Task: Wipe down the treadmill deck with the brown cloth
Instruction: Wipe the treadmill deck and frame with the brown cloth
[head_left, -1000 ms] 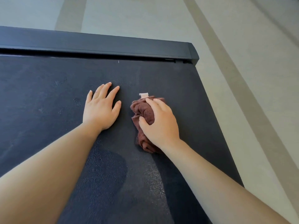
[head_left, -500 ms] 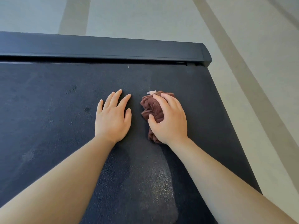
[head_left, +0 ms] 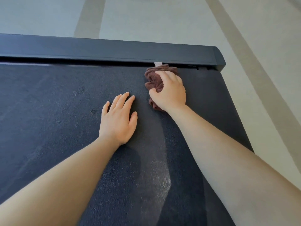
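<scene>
Fwd travel blocked: brown cloth (head_left: 160,79) under right hand (head_left: 169,93) sits against the raised end bar (head_left: 114,49) — no room beyond. Left hand (head_left: 118,121) lies flat just beside it, narrow gap btwn. Treadmill deck (head_left: 48,103) to the left — open.

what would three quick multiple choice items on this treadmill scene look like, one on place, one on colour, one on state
1. Where is the cloth?
A. against the far end bar
B. on the floor
C. under the left hand

2. What colour is the cloth's small tag?
A. red
B. white
C. green

3. How is the left hand?
A. gripping the cloth
B. raised in the air
C. lying flat and open on the deck

Answers:
1 A: the cloth under the right hand reaches the end bar.
2 B: the tag shows pale white against the dark bar.
3 C: its fingers spread on the deck, holding nothing.
</scene>
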The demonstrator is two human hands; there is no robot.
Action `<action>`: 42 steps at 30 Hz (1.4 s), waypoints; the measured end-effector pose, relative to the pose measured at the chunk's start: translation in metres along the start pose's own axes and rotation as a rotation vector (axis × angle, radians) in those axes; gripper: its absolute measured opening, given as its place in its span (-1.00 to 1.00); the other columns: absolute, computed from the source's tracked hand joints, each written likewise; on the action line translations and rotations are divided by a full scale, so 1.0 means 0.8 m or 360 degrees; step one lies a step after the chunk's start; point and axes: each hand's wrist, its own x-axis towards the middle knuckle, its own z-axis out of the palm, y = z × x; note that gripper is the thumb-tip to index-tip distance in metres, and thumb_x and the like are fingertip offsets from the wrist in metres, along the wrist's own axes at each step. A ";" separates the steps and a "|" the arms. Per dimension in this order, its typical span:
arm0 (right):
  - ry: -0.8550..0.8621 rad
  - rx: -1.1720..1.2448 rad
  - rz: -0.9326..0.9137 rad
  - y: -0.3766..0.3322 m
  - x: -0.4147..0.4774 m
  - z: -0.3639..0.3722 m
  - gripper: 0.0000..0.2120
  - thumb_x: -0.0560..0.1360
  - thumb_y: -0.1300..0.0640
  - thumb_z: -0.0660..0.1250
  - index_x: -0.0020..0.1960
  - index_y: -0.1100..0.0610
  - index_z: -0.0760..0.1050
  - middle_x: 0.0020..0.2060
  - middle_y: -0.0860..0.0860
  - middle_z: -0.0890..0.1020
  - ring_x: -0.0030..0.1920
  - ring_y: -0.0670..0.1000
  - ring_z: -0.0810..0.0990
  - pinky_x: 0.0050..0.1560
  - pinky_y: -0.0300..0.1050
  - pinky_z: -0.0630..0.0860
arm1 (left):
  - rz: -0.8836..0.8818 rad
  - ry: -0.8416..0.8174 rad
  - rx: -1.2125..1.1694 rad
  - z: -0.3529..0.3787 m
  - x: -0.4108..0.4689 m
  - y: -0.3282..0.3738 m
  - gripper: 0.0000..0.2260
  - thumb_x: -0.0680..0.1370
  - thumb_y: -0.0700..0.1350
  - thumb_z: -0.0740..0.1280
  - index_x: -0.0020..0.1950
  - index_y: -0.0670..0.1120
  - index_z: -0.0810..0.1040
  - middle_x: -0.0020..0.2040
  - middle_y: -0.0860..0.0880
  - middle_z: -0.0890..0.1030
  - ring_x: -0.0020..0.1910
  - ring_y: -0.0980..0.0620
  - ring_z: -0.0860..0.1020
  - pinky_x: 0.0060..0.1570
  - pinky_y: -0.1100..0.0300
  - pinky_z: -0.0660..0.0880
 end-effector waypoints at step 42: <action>-0.0035 0.0045 0.0064 -0.153 -0.289 0.025 -0.51 0.35 -0.05 0.33 0.29 -0.10 0.45 0.31 -0.06 0.47 0.34 0.05 0.38 0.33 0.10 0.36 | 0.0359 -0.0235 0.0223 -0.074 -0.036 -0.173 -0.54 0.57 0.19 -0.04 0.49 0.25 0.11 0.55 0.04 0.05 0.53 0.00 -0.02 0.43 -0.19 -0.14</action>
